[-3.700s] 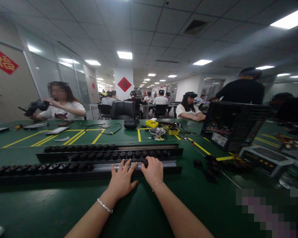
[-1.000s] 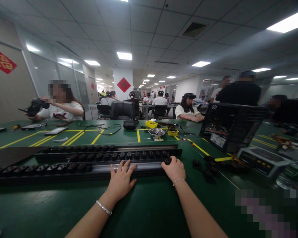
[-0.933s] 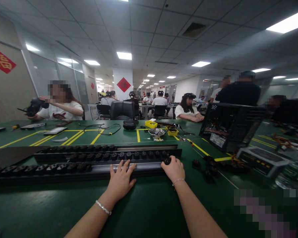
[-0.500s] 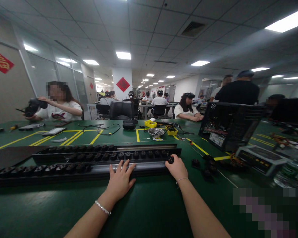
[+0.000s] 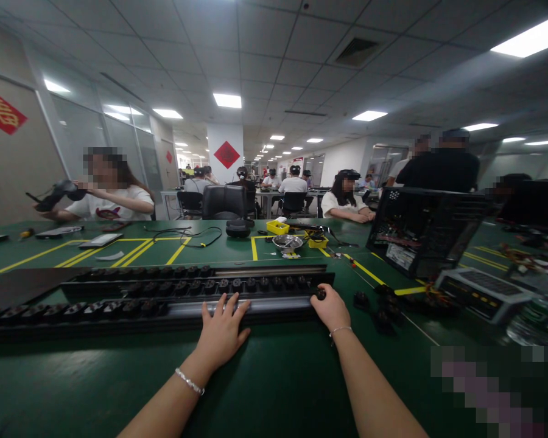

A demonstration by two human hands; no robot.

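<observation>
A long black rail [image 5: 187, 311] lies across the table in front of me, with black socket-like modules [image 5: 57, 312] seated along its left part. My left hand [image 5: 222, 331] rests on the bare stretch of this rail, fingers spread. At the rail's right end, my right hand [image 5: 332, 311] is closed round a small black round module [image 5: 320, 294], whose underside I cannot see. Just behind lies a second rail [image 5: 322, 281] with a row of similar modules [image 5: 237, 284]. Several loose black modules [image 5: 384, 309] sit on the table to the right of my right hand.
A metal bowl [image 5: 287, 244], yellow bins [image 5: 277, 227] and a black cable [image 5: 185, 232] are farther back. On the right stand an open computer case [image 5: 427, 234], a power supply unit [image 5: 481, 292] and a plastic bottle [image 5: 539, 322]. A person [image 5: 119, 194] across the table handles a black device.
My right hand has shifted slightly to the right with the black module, close to the rail's end. My left hand has stayed in place. The person opposite has tilted the black device.
</observation>
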